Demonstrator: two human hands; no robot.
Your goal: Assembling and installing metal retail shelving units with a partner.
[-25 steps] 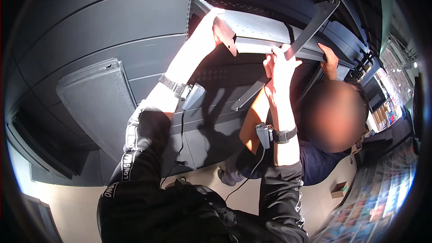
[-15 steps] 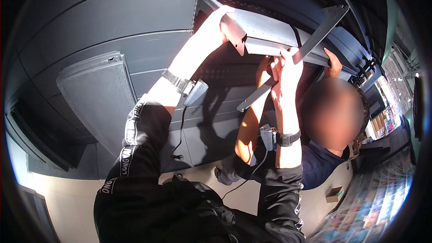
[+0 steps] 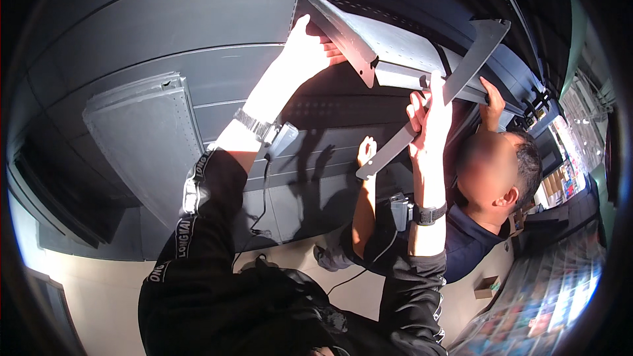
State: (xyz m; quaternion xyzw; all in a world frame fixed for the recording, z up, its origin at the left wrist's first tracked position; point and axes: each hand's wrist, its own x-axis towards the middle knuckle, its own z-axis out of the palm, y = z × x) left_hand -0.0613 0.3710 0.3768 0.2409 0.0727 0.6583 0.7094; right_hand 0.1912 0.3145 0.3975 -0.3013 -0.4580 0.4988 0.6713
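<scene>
A grey metal shelf panel (image 3: 405, 46) juts from the dark wall, with a pierced bracket (image 3: 346, 39) along its left end. My left hand (image 3: 310, 49) is beside that bracket, thumb up and fingers stretched out toward its underside; whether the fingertips touch it is unclear. My right hand (image 3: 432, 118) grips a long, flat loose shelf bracket (image 3: 471, 62), which slants in front of the panel's front edge. On the right, a co-worker's hand (image 3: 491, 102) holds the panel's edge. The co-worker's other hand (image 3: 367, 151) is raised by the loose bracket's lower end.
Grey metal panels (image 3: 142, 132) lean against the wall at left. The co-worker (image 3: 491, 191) stands close on my right. A cardboard box (image 3: 486, 287) sits on the pale floor (image 3: 283, 257). Stocked shelves (image 3: 564, 175) are farther right. Wrist devices with cables hang at my forearms.
My left hand has let go of the panel's end and moved left and down. My right hand and the loose bracket have lowered slightly. The co-worker's lower hand has dropped away from mine.
</scene>
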